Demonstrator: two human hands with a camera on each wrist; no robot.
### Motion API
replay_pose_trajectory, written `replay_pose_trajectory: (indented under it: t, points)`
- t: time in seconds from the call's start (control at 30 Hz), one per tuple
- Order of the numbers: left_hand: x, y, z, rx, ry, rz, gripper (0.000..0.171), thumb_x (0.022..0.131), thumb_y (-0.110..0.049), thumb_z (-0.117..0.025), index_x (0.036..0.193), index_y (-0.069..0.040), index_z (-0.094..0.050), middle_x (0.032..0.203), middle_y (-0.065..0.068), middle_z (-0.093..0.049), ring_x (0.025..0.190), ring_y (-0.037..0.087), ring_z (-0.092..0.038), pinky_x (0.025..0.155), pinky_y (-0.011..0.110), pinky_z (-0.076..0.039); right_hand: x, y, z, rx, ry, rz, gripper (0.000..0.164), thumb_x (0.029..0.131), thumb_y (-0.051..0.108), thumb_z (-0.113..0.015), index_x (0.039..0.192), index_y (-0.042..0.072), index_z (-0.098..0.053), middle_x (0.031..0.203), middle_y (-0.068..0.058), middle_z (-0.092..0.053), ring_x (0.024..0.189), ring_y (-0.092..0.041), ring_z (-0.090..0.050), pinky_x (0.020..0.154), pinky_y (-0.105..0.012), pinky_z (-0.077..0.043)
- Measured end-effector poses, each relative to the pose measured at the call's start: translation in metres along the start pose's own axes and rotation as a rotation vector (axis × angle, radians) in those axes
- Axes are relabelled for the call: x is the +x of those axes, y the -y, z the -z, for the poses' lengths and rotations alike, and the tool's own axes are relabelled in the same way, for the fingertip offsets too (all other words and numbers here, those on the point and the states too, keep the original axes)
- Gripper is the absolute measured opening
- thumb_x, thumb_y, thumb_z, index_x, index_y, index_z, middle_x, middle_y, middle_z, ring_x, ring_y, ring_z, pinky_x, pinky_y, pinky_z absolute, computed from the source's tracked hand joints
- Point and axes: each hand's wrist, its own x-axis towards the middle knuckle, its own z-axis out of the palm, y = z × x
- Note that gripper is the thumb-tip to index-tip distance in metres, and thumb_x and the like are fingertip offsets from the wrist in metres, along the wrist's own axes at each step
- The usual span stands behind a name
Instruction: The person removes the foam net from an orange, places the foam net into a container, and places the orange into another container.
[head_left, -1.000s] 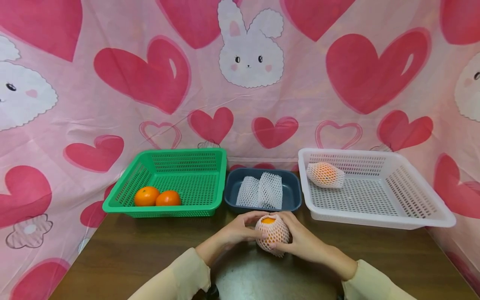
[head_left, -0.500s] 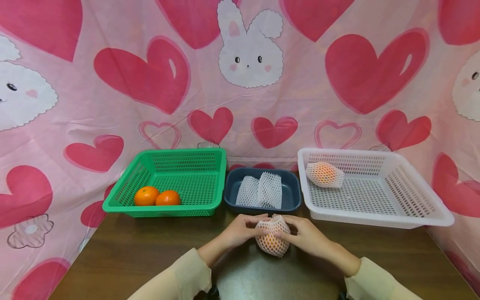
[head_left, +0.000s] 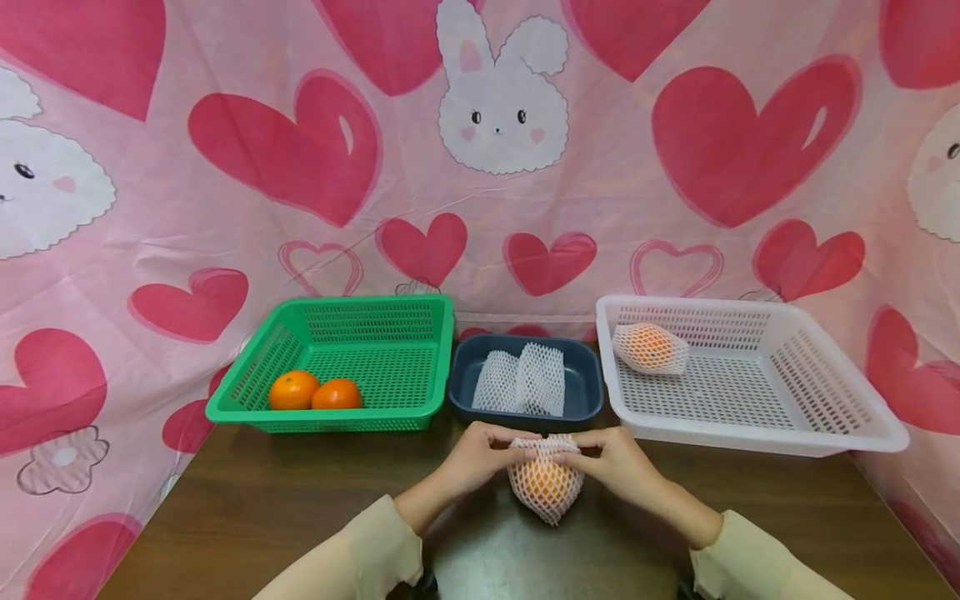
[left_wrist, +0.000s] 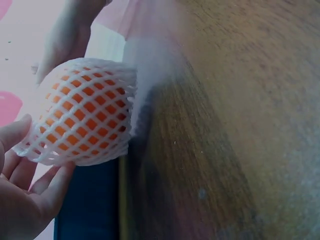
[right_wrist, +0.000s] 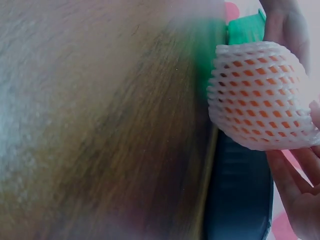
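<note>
An orange [head_left: 546, 481] sits inside a white foam net sleeve [left_wrist: 82, 112], held between both hands over the near middle of the table. My left hand [head_left: 477, 458] pinches the sleeve's upper edge from the left, thumb on the near side. From the right, my right hand [head_left: 619, 464] pinches the same upper edge. White mesh now covers the fruit's top, and the sleeve's lower end narrows to a point. Both wrist views show the fruit's orange skin through the diamond holes, with thumb and fingers at the sleeve's gathered end.
A green basket [head_left: 330, 423] with two bare oranges [head_left: 337, 394] stands at the left. Behind the hands, a dark blue tray [head_left: 583, 392] holds two foam net sleeves [head_left: 541, 381]. The white basket [head_left: 757, 429] at the right contains one netted orange [head_left: 649, 348].
The sleeve's upper edge has been drawn up over the orange's bare top. Both hands have shifted from the fruit's sides to the sleeve's edge, and its lower tip hangs nearer the camera.
</note>
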Motion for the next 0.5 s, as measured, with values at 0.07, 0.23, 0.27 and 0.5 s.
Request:
replay_pose_trajectory:
  t: [0.07,0.23,0.27,0.5]
  points:
    - [-0.0004,-0.0005,0.0000,-0.001,-0.008,-0.004,0.022,0.094,-0.012,-0.076,0.113,-0.002,-0.079,0.108,0.007,-0.076,0.096,0.008,-0.067,0.080,0.023,-0.055,0.0003,0.0006,-0.0014,-0.007,-0.023,0.013,0.015,0.086,0.015,-0.084,0.096,0.004,-0.082,0.091,-0.001,-0.078,0.083,-0.003,-0.069,0.068,-0.028,-0.058]
    - [-0.0001,0.0016,0.0000,-0.007,-0.046,-0.014,0.018,0.092,-0.008,-0.077,0.107,0.000,-0.079,0.102,0.008,-0.077,0.089,0.008,-0.066,0.076,0.022,-0.054,0.0009,0.0021,-0.0054,-0.055,-0.088,0.046,0.015,0.081,0.013,-0.087,0.091,0.003,-0.083,0.086,-0.001,-0.078,0.079,-0.003,-0.069,0.064,-0.026,-0.058]
    - [0.0000,0.0019,0.0001,-0.013,-0.052,-0.014,0.018,0.091,-0.008,-0.077,0.107,0.000,-0.079,0.103,0.008,-0.077,0.089,0.009,-0.066,0.076,0.022,-0.054,0.0010,0.0022,-0.0061,-0.067,-0.102,0.051,0.015,0.080,0.013,-0.087,0.091,0.004,-0.083,0.085,-0.002,-0.078,0.079,-0.003,-0.069,0.064,-0.027,-0.058]
    - [0.0004,0.0025,0.0031,0.043,0.034,0.043,0.042,0.086,-0.009,-0.083,0.126,-0.001,-0.072,0.121,0.008,-0.072,0.110,0.013,-0.066,0.091,0.027,-0.053,0.0004,-0.0022,-0.0081,-0.090,-0.148,0.043,0.012,0.079,0.010,-0.088,0.089,0.006,-0.082,0.084,0.001,-0.077,0.076,-0.001,-0.067,0.062,-0.028,-0.058]
